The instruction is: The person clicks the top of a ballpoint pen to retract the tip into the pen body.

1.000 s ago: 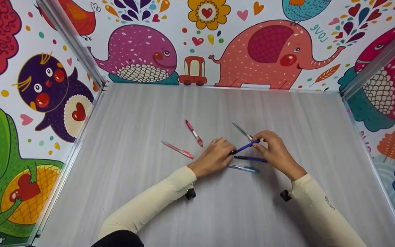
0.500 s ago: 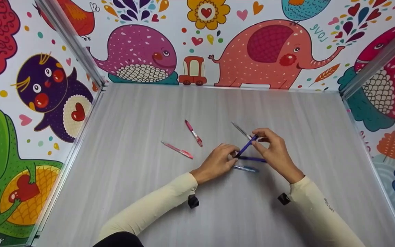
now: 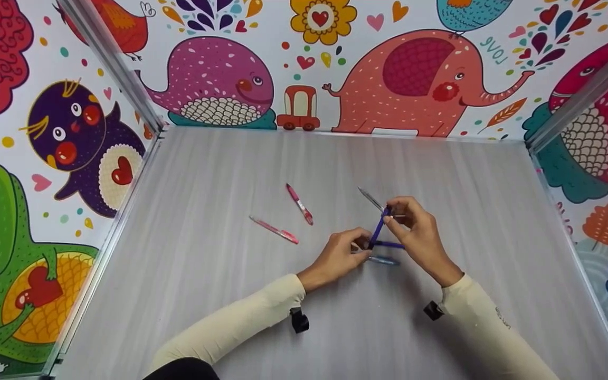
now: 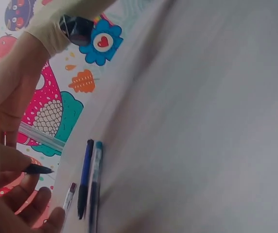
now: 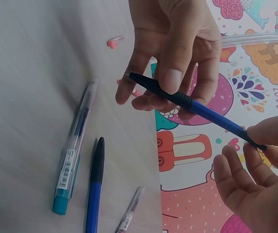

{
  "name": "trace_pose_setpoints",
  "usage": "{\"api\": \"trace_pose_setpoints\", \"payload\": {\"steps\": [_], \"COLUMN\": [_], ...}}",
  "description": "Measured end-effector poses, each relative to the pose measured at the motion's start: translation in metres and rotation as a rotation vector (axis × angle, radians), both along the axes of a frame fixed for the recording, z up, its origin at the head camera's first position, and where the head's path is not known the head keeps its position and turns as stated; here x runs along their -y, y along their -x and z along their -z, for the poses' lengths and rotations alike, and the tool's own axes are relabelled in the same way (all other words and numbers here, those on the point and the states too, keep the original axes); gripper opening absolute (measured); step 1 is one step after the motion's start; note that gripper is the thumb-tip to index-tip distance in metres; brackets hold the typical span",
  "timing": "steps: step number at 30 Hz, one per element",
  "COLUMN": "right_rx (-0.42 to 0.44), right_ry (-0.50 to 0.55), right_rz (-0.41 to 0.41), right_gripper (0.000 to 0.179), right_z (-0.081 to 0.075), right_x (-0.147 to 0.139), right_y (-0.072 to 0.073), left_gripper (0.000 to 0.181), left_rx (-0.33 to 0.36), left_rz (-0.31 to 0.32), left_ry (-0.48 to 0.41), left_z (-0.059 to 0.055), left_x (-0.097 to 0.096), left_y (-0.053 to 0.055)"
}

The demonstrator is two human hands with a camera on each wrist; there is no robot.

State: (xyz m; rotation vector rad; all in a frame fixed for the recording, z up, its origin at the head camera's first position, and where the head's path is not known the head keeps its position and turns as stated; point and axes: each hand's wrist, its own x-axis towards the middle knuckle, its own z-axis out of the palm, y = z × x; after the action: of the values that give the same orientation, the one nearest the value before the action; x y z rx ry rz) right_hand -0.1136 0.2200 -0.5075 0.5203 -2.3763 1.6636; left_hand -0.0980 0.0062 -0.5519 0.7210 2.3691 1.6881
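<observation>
A blue ballpoint pen [image 5: 217, 118] with a black grip is held between both hands over the table. My left hand [image 3: 334, 257] pinches it at the black grip, near the tip. At the other end, my right hand [image 3: 421, 232] grips the pen with thumb and fingers. A small metal point shows past the grip in the right wrist view. Beneath the hands lies a second blue pen [image 5: 95, 189]. Beside that is a clear pen [image 5: 76, 150] with a teal end, partly hidden by the left hand in the head view.
A clear grey pen [image 3: 370, 197] lies just beyond the right hand. Two red pens, one darker [image 3: 300, 204] and one clear-bodied [image 3: 274, 230], lie to the left on the grey table [image 3: 219, 174]. Printed panels [image 3: 219, 79] on metal rails border the table.
The held blue pen has swung steeper in the head view. My left hand has shifted right and nearer the body, while the right hand has moved slightly left. The loose pens stay put.
</observation>
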Motion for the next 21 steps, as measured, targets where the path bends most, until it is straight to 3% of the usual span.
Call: {"api": "trace_pose_setpoints", "payload": {"steps": [10, 15, 21], "right_rx": [0.062, 0.113, 0.162], "right_ry": [0.096, 0.138, 0.161], "right_rz": [-0.067, -0.102, -0.156], "right_gripper": [0.032, 0.031, 0.031], "right_z": [-0.001, -0.002, -0.004], "right_x": [0.003, 0.003, 0.004], "right_y": [-0.003, -0.005, -0.006], "left_gripper": [0.021, 0.022, 0.024], "left_rx": [0.248, 0.371, 0.484], "left_rz": [0.002, 0.034, 0.029], "left_ry": [-0.172, -0.278, -0.380], "left_z": [-0.004, -0.006, -0.009], "left_x": [-0.003, -0.002, -0.001], "left_y": [-0.011, -0.017, -0.021]}}
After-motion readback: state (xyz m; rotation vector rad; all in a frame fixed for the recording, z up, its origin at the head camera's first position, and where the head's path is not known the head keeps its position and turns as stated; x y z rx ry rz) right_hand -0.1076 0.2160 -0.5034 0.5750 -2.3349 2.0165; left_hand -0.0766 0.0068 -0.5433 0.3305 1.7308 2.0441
